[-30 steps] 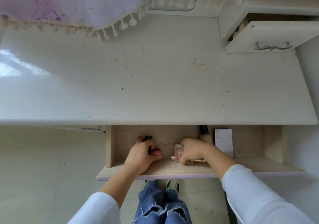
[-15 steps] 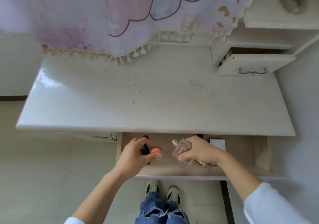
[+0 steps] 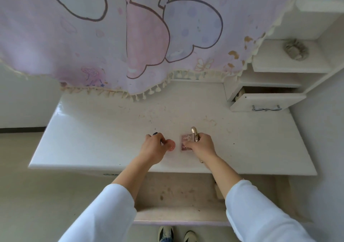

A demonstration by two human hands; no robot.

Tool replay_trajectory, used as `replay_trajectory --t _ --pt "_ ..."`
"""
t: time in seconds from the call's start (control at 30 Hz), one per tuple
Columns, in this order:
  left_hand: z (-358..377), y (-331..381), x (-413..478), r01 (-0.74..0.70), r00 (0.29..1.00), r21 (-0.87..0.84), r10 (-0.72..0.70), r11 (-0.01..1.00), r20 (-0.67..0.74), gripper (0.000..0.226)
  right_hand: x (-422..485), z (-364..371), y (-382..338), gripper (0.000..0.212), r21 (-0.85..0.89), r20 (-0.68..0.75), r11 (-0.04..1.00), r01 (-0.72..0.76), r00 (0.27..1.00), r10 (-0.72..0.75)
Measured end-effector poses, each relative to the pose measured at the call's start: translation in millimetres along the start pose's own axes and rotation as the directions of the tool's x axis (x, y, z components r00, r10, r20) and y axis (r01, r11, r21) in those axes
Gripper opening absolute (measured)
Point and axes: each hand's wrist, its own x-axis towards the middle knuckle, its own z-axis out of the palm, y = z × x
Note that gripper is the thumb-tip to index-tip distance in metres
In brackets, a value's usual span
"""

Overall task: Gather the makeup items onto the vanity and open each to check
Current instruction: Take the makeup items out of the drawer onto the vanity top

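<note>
In the head view, the gathering is looking partly done, and nothing is showing as opened yet. The left hand [image 3: 152,148] is hovering over the middle of the glossy white table [image 3: 93,130], its grip clamping a small dark-blue stick [image 3: 155,134] and a round coral-pink pot [image 3: 170,145]. Just beside it, the right hand [image 3: 202,146] is gripping a clear square pink-tinted case [image 3: 186,142] and a slim gold tube [image 3: 194,132]. All four are sitting low over the table; whether they are touching it I cannot tell. Letting go and checking each are waiting.

The hands are working near the table's front edge, with wide room to both sides. The fringed pink cartoon cloth [image 3: 111,55] is hanging over the table's back. The pulled-out wooden drawer [image 3: 176,191] is jutting below the table's front, under the forearms.
</note>
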Motion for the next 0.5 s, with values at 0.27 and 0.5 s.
replay_trajectory --t 0.27,0.5 --pt "0.9 -13.9 10.5 0.021 0.991 0.036 -0.016 0.999 -0.136 0.033 5.8 7.7 8.4 0.041 -0.145 -0.167 0.989 0.017 0.985 -0.041" --pt "5.6 -17.6 9.8 -0.044 0.982 -0.021 0.04 0.999 -0.187 0.026 3.9 10.3 14.0 0.043 -0.235 -0.212 0.972 0.025 0.974 -0.076"
